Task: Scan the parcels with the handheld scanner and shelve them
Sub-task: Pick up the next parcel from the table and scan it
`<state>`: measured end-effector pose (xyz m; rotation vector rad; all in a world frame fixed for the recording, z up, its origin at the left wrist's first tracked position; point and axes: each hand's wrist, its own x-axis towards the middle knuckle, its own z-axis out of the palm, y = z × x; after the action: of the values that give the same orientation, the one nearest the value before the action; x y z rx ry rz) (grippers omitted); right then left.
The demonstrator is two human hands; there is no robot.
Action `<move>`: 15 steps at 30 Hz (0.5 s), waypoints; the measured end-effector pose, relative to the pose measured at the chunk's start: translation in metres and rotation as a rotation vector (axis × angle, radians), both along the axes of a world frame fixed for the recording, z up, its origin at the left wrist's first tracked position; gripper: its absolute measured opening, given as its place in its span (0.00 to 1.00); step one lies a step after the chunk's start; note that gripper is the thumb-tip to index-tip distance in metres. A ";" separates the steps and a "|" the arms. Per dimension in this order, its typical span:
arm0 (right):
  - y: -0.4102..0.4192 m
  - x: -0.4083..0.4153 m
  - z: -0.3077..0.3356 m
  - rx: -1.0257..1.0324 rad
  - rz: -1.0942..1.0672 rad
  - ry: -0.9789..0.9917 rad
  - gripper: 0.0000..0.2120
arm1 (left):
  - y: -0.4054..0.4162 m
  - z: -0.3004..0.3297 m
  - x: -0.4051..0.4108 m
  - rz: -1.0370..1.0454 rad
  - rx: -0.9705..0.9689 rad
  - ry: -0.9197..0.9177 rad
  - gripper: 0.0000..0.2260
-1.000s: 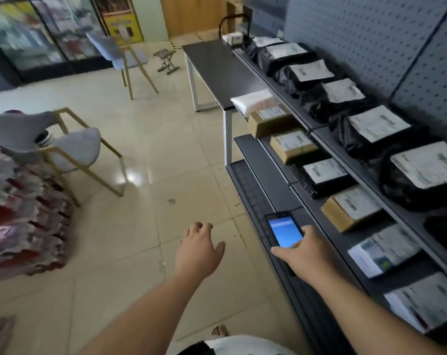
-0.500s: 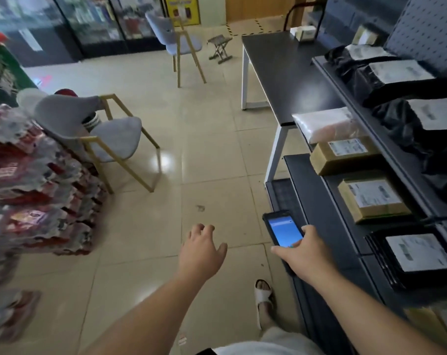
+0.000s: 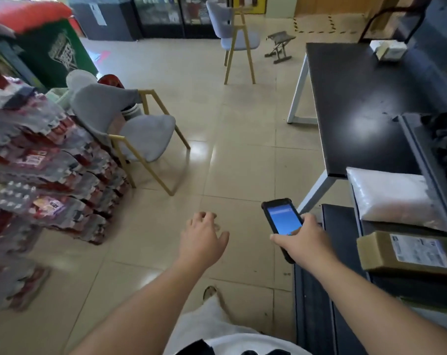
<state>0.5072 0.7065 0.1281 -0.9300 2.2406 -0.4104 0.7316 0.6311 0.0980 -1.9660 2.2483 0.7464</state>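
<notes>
I'm watching the handheld scanner (image 3: pixel 282 222), screen lit, getting gripped in the right hand (image 3: pixel 303 239) over the floor; left hand (image 3: pixel 202 239) is hanging loose and empty; a brown parcel (image 3: pixel 406 253) and white parcel (image 3: pixel 394 198) are already sitting shelved beside it; guessing more are left.

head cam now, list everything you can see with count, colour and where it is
handheld scanner: one, black with lit blue screen, in the right hand
white parcel: one, on the shelf at right
brown box parcel: one, white label, shelf below the white parcel
black table: one, white legs, far right
grey chairs: two, gold frames, one mid-left, one far
folding stool: one, grey, far floor
bottle packs: a stack, red and clear, left
left hand: empty, fingers relaxed, over the floor
right hand: grips the scanner
</notes>
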 end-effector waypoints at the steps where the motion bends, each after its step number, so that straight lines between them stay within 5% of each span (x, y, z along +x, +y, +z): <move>1: -0.020 -0.003 -0.002 0.006 0.010 -0.005 0.32 | -0.020 -0.002 -0.003 0.003 -0.002 -0.002 0.28; 15: -0.278 -0.037 0.011 0.002 -0.043 0.061 0.39 | -0.310 0.007 -0.055 -0.142 -0.025 0.027 0.29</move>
<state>0.4706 0.4283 0.1394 -0.9055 2.3195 -0.4040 0.6764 0.3216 0.1052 -1.7933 2.3937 0.7364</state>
